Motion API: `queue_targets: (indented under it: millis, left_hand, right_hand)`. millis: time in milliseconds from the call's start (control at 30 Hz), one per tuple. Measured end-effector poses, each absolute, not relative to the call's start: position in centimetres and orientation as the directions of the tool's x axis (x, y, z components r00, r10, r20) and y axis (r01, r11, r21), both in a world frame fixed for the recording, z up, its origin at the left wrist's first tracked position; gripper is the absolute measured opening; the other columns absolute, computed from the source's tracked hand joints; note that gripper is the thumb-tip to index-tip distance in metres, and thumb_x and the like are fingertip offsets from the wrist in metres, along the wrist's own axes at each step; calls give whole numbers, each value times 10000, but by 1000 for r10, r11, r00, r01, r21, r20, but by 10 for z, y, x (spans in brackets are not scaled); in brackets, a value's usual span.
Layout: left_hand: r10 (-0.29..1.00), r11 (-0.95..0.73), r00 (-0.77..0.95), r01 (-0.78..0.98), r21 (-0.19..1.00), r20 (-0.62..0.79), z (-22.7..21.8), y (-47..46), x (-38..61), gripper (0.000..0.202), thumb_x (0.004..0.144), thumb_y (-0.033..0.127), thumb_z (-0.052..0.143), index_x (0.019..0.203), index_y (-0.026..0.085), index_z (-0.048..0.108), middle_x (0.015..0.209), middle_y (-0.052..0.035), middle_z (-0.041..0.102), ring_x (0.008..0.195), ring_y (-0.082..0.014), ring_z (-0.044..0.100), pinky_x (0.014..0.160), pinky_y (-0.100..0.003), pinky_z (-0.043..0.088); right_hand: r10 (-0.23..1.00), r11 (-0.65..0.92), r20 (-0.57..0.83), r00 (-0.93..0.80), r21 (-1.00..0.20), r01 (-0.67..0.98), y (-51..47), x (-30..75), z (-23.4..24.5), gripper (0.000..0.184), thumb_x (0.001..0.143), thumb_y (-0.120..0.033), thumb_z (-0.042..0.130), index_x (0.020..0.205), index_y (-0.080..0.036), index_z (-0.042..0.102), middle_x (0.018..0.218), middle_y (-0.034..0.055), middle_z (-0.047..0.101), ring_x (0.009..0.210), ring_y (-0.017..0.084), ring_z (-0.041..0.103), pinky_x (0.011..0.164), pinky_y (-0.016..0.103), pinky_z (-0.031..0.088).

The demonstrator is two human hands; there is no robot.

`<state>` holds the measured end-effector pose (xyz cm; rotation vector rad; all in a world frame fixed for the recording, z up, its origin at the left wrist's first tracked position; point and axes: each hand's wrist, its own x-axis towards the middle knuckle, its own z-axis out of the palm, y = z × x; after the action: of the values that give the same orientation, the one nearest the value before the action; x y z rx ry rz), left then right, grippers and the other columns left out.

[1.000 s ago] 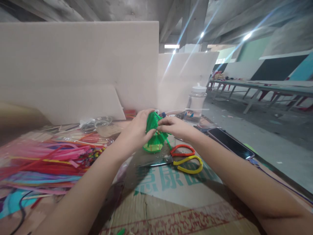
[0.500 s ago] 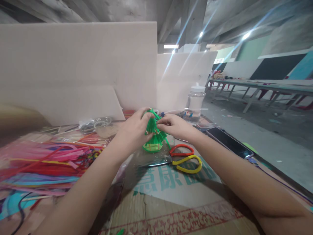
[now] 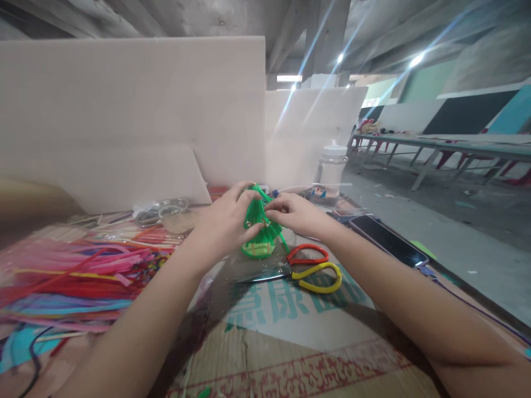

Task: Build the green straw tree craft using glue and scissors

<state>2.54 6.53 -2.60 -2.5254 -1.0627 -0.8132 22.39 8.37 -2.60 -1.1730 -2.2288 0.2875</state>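
Note:
Upright on the cardboard stands a green cone-shaped craft piece [image 3: 260, 239], which looks built of fuzzy pipe cleaners with a yellow-green band near its base. My left hand [image 3: 224, 218] holds its left side, fingers over the top and thumb on the front. On the right side, my right hand [image 3: 296, 213] is closed in a pinch at a green strand; the fingertips partly hide it. Scissors [image 3: 296, 275] with one red and one yellow handle lie just in front of the piece, blades pointing left.
Colourful pipe cleaners [image 3: 74, 276] are heaped at the left, with a clear tape roll [image 3: 172, 209] behind. A phone [image 3: 388, 240] and a clear bottle [image 3: 331, 174] stand or lie at the right. White boards [image 3: 136, 110] rise behind. Printed cardboard [image 3: 290, 337] covers the front.
My left thumb and fingers have shifted slightly on the green piece, which has turned or tilted a little. My right hand keeps its pinch in nearly the same place.

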Motion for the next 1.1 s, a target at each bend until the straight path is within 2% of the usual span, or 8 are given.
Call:
queue_targets:
  millis: [300, 467, 533, 633, 767, 833, 933, 1100]
  left_hand:
    - [569, -714, 589, 700, -10, 573, -23, 66, 20, 424, 841, 266, 597, 1237, 204, 458, 1440, -140, 417, 1279, -285, 503, 1056, -449, 435]
    - [575, -726, 597, 687, 13, 559, -24, 69, 17, 395, 858, 328, 595, 1216, 213, 474, 1451, -121, 412, 1285, -276, 498, 1074, -449, 427]
    - [577, -728, 597, 686, 19, 558, -24, 70, 17, 388, 865, 351, 589, 1210, 214, 477, 1452, -118, 412, 1283, -276, 498, 1076, -455, 427]
    - [579, -729, 597, 684, 24, 555, -24, 70, 17, 390, 870, 383, 582, 1210, 222, 480, 1450, -114, 415, 1272, -284, 505, 1072, -482, 429]
    - [572, -726, 607, 687, -2, 552, -24, 73, 16, 392, 878, 433, 566, 1196, 215, 495, 1436, -132, 430, 1260, -299, 516, 1045, -491, 454]
    - [570, -722, 606, 691, -13, 554, -25, 75, 16, 393, 876, 449, 564, 1185, 215, 501, 1433, -135, 433, 1252, -304, 524, 1035, -491, 464]
    - [557, -727, 611, 686, -25, 562, -25, 77, 15, 390, 877, 455, 563, 1177, 214, 501, 1425, -134, 443, 1257, -305, 520, 1039, -491, 460]
    - [556, -729, 617, 684, -29, 557, -25, 76, 15, 385, 881, 454, 562, 1177, 215, 502, 1424, -131, 442, 1278, -299, 501, 1045, -483, 453]
  right_hand:
    - [823, 563, 418, -385, -506, 653, 79, 223, -23, 200, 838, -216, 581, 924, -154, 751, 788, 21, 669, 676, 121, 524, 629, 254, 366]
    - [852, 512, 432, -295, -576, 637, 71, 247, -9, 238, 889, -335, 545, 910, -161, 706, 798, 32, 691, 699, 140, 573, 638, 257, 401]
    - [879, 470, 338, -336, -506, 723, 76, 268, -10, 269, 892, -376, 534, 849, -170, 701, 760, 27, 678, 671, 143, 570, 608, 257, 386]
    - [943, 331, 75, -323, -286, 899, 95, 306, -21, 260, 857, -364, 558, 723, -186, 693, 677, 12, 655, 622, 144, 561, 567, 259, 353]
    - [986, 162, 65, -151, -215, 963, 127, 345, -45, 272, 797, -338, 621, 598, -164, 681, 587, 57, 638, 569, 166, 539, 556, 281, 341]
    - [991, 120, 90, -102, -220, 968, 137, 353, -53, 266, 802, -362, 630, 656, -156, 713, 640, 80, 675, 619, 185, 580, 584, 279, 368]
    - [987, 105, 143, -69, -260, 960, 140, 352, -59, 263, 825, -368, 631, 888, -146, 757, 860, 114, 743, 803, 227, 651, 691, 274, 424]
    - [975, 180, 186, -117, -365, 913, 146, 329, -72, 409, 897, -353, 561, 1231, -135, 655, 1208, 132, 691, 1043, 234, 653, 837, 268, 465]
